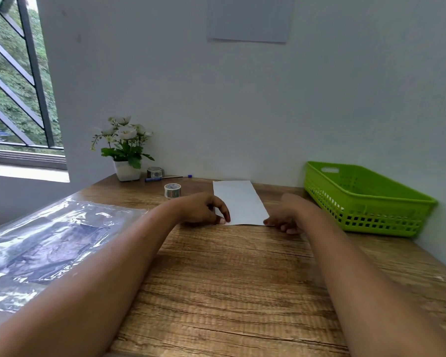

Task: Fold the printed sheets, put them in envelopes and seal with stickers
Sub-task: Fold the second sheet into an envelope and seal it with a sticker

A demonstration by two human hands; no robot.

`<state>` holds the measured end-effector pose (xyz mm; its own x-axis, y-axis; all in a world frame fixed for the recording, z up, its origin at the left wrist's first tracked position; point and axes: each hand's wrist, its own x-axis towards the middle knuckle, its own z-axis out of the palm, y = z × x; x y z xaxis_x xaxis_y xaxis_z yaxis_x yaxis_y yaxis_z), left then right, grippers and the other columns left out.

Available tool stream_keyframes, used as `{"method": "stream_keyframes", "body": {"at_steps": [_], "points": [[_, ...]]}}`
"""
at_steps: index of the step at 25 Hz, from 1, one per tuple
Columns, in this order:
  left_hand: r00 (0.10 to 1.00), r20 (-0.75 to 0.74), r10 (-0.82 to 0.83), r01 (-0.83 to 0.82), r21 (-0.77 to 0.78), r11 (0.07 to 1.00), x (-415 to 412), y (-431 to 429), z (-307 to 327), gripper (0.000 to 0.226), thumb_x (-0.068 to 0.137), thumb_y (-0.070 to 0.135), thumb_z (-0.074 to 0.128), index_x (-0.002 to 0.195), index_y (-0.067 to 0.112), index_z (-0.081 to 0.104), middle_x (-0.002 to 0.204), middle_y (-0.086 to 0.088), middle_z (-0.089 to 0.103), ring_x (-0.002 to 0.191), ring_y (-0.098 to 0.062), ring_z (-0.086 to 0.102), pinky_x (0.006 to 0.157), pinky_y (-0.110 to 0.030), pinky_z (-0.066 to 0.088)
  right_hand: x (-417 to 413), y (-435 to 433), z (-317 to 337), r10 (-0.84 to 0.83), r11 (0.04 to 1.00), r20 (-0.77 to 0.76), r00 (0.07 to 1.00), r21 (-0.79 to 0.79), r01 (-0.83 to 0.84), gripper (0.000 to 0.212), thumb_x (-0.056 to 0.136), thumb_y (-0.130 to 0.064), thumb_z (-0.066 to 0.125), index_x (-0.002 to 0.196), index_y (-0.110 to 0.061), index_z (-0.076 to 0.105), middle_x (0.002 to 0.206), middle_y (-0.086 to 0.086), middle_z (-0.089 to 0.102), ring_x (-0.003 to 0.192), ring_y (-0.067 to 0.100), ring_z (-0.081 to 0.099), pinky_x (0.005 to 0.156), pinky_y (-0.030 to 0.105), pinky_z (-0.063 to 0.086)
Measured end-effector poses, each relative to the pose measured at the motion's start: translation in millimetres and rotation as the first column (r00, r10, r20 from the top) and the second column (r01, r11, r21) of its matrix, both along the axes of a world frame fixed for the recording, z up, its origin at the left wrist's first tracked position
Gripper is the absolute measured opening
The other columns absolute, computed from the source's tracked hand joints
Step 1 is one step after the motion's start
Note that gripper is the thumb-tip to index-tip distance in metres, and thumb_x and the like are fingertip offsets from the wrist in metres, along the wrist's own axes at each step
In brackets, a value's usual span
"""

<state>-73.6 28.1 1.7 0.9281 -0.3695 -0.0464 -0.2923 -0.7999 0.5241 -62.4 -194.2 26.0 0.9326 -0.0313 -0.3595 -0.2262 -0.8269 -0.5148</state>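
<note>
A white sheet (240,202) lies lengthwise on the wooden table (229,279), folded narrow, its near edge towards me. My left hand (204,210) pinches the sheet's near left corner with thumb and forefinger. My right hand (286,215) holds the near right corner with its fingertips, fingers curled. A roll of stickers (172,190) stands left of the sheet, and a second roll (154,172) sits further back by the wall.
A green plastic basket (366,199) stands at the right by the wall. A clear plastic bag with dark contents (49,248) covers the table's left side. A potted white flower (125,148) and a blue pen (165,178) sit at the back left.
</note>
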Motion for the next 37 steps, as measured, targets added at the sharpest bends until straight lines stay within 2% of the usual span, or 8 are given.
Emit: {"method": "stream_keyframes", "body": {"at_steps": [5, 11, 15, 18, 25, 29, 32, 37], "points": [[0.999, 0.009, 0.047, -0.047, 0.02, 0.999, -4, -10, 2, 0.017, 0.077, 0.045, 0.07, 0.092, 0.044, 0.063, 0.131, 0.005, 0.048, 0.123, -0.017, 0.041, 0.105, -0.037, 0.031, -5, -4, 0, -0.003, 0.993, 0.078, 0.997, 0.122, -0.007, 0.021, 0.087, -0.013, 0.066, 0.069, -0.009, 0.057, 0.068, 0.002, 0.054, 0.057, 0.009, 0.044, 0.052, 0.021, 0.039], [0.973, 0.23, -0.011, -0.021, 0.136, 0.991, -7, -28, 0, 0.027, 0.08, 0.05, 0.065, 0.101, 0.034, 0.061, 0.118, 0.007, 0.058, 0.109, -0.012, 0.051, 0.087, -0.03, 0.041, -10, -3, 5, -0.02, 0.979, 0.023, 1.0, 0.203, 0.015, 0.017, 0.088, -0.002, 0.058, 0.076, -0.013, 0.062, 0.068, 0.002, 0.054, 0.056, 0.008, 0.045, 0.05, 0.019, 0.041], [0.949, 0.303, -0.087, 0.01, 0.248, 0.969, -7, -29, 0, 0.029, 0.083, 0.052, 0.06, 0.103, 0.03, 0.063, 0.112, 0.008, 0.063, 0.102, -0.011, 0.056, 0.086, -0.032, 0.048, -12, -2, 6, -0.006, 0.966, 0.02, 1.0, 0.259, 0.0, 0.006, 0.085, -0.011, 0.068, 0.082, -0.01, 0.063, 0.067, 0.0, 0.055, 0.055, 0.007, 0.047, 0.048, 0.018, 0.043], [0.925, 0.36, -0.119, 0.007, 0.298, 0.954, -6, -33, -1, 0.026, 0.086, 0.048, 0.057, 0.1, 0.027, 0.063, 0.108, 0.007, 0.063, 0.099, -0.01, 0.056, 0.085, -0.034, 0.049, -13, -4, 7, 0.049, 0.961, 0.016, 0.999, 0.272, -0.052, 0.02, 0.079, -0.017, 0.075, 0.093, -0.011, 0.062, 0.072, 0.001, 0.057, 0.058, 0.007, 0.05, 0.051, 0.019, 0.045], [0.936, 0.349, -0.04, -0.01, 0.139, 0.99, -5, -40, -3, 0.017, 0.094, 0.032, 0.051, 0.101, 0.018, 0.058, 0.102, 0.0, 0.059, 0.093, -0.014, 0.051, 0.075, -0.026, 0.038, -17, -4, 7, 0.116, 0.946, 0.188, 0.975, 0.279, -0.166, 0.017, 0.085, -0.004, 0.065, 0.09, -0.018, 0.058, 0.082, 0.003, 0.061, 0.069, 0.012, 0.057, 0.062, 0.025, 0.048], [0.919, 0.383, 0.095, -0.076, -0.065, 0.995, -8, -30, 8, 0.01, 0.095, 0.026, 0.05, 0.094, 0.017, 0.054, 0.089, 0.001, 0.056, 0.084, -0.016, 0.05, 0.067, -0.025, 0.035, -14, 3, 9, 0.393, 0.902, 0.568, 0.723, -0.086, -0.423, 0.025, 0.073, -0.024, 0.079, 0.094, -0.03, 0.066, 0.101, -0.007, 0.055, 0.097, 0.013, 0.052, 0.08, 0.027, 0.041], [0.92, 0.361, 0.155, -0.098, -0.171, 0.98, -9, -24, 11, 0.012, 0.095, 0.027, 0.05, 0.092, 0.016, 0.055, 0.084, 0.002, 0.055, 0.081, -0.016, 0.05, 0.064, -0.024, 0.035, -17, 13, 8, 0.491, 0.87, 0.699, 0.52, -0.368, -0.328, 0.028, 0.074, -0.029, 0.077, 0.099, -0.034, 0.064, 0.108, -0.008, 0.057, 0.107, 0.016, 0.05, 0.084, 0.032, 0.043], [0.938, 0.27, 0.216, -0.108, -0.367, 0.924, -15, -28, 19, 0.015, 0.096, 0.026, 0.049, 0.091, 0.013, 0.056, 0.077, 0.005, 0.051, 0.077, -0.013, 0.047, 0.066, -0.024, 0.037, -14, 9, 7, 0.463, 0.886, 0.804, 0.373, -0.402, -0.233, 0.012, 0.082, -0.034, 0.067, 0.091, -0.028, 0.072, 0.108, -0.008, 0.066, 0.104, 0.016, 0.053, 0.085, 0.035, 0.045]]}}
